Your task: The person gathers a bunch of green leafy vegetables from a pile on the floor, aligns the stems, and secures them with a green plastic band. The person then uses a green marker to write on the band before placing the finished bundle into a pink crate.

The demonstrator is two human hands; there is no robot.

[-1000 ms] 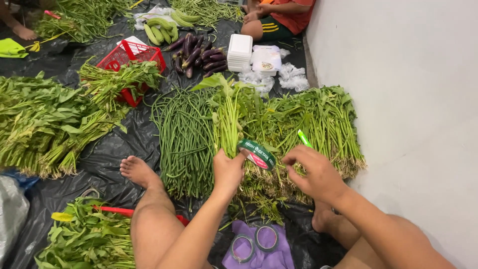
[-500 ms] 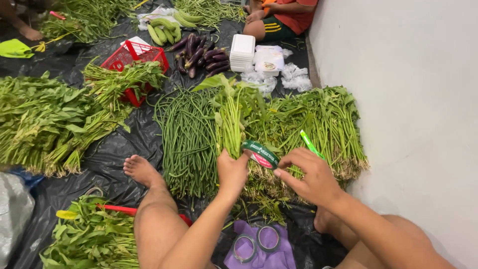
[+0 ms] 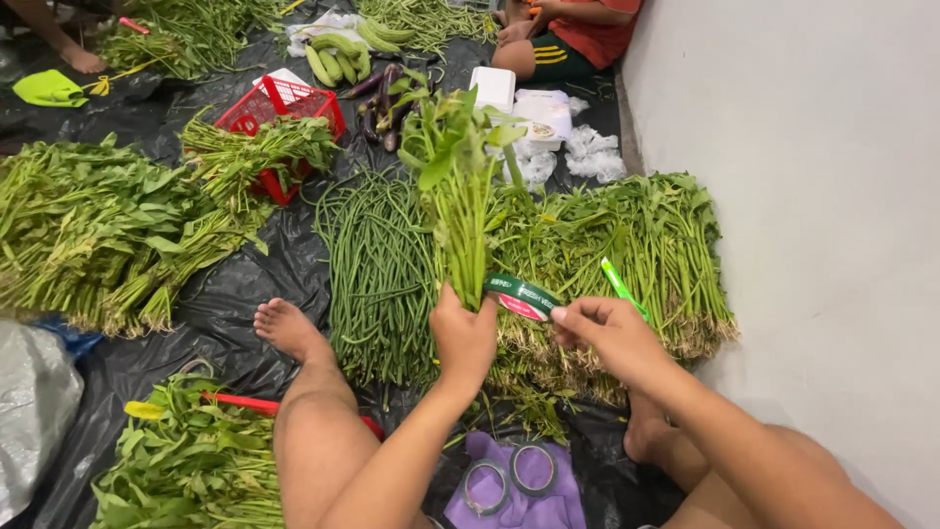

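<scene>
A black plastic sheet (image 3: 245,284) covers the floor and carries everything. Along its left edge lies a broad heap of leafy greens (image 3: 88,235), and by the white wall on the right edge a wide bed of stemmed greens (image 3: 646,245); between them a pile of long beans (image 3: 377,264) runs lengthwise. A red basket (image 3: 279,103) stands toward the far side, with bananas (image 3: 338,54) and dark eggplants (image 3: 377,98) beyond it, and white foam boxes (image 3: 519,98) just beside those. Near the front edge, a purple cloth (image 3: 519,490) holds two tape rolls. The left hand (image 3: 465,338) is wrapped in a fist around the lower stems of an upright bunch of water spinach (image 3: 455,186), held above the long beans and stemmed greens. The right hand (image 3: 612,338) pinches, between thumb and forefinger, the end of a green printed tape strip (image 3: 521,294) touching the bunch's stems just above the left fist, and also holds a small green tape cutter (image 3: 619,284).
</scene>
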